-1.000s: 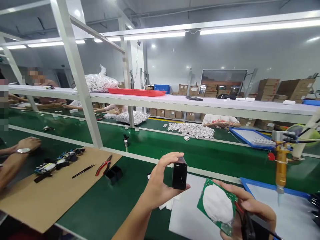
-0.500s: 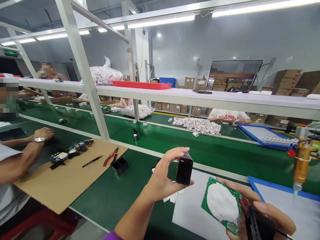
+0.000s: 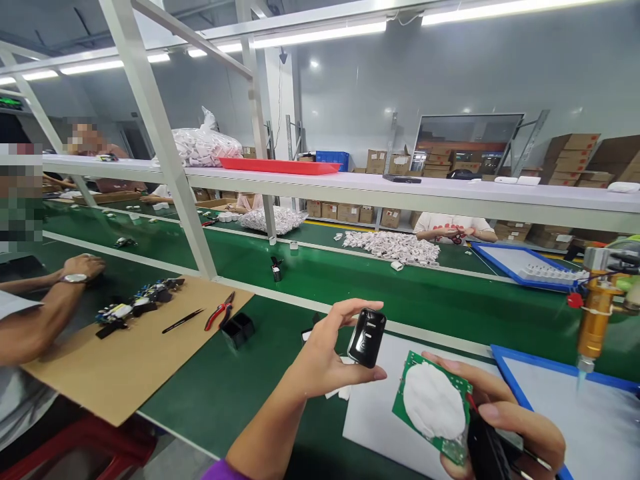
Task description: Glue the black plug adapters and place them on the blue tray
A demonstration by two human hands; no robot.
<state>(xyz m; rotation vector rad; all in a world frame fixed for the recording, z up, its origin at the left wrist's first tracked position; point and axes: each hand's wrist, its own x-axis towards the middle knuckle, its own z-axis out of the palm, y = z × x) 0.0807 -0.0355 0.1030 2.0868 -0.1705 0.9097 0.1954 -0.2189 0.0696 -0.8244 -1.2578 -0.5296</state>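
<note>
Between the thumb and fingers of my left hand [image 3: 325, 357] is a small black plastic case [image 3: 367, 338], its glossy face turned toward me. My right hand [image 3: 520, 417] grips a green circuit board [image 3: 409, 393] whose face carries a thick round patch of white paste [image 3: 434, 401]. A black plastic part [image 3: 485, 443] sits in the same hand, with a red wire running beside the board. Some of the right fingers are hidden behind these parts. Below both hands lies a white sheet [image 3: 370, 427], with small white scraps [image 3: 344, 392] by its left edge.
A brass dispensing nozzle [image 3: 595, 327] hangs at right over a blue-framed tray [image 3: 600, 407]. Red-handled pliers [image 3: 220, 312], tweezers [image 3: 183, 321] and wired boards [image 3: 137, 303] lie on cardboard at left, near a co-worker's arm [image 3: 45, 313]. An open black box [image 3: 237, 330] stands beside it. A shelf [image 3: 300, 183] crosses ahead.
The black case has turned in my left hand, so its glossy face now catches the light. My right hand has shifted slightly left with the board.
</note>
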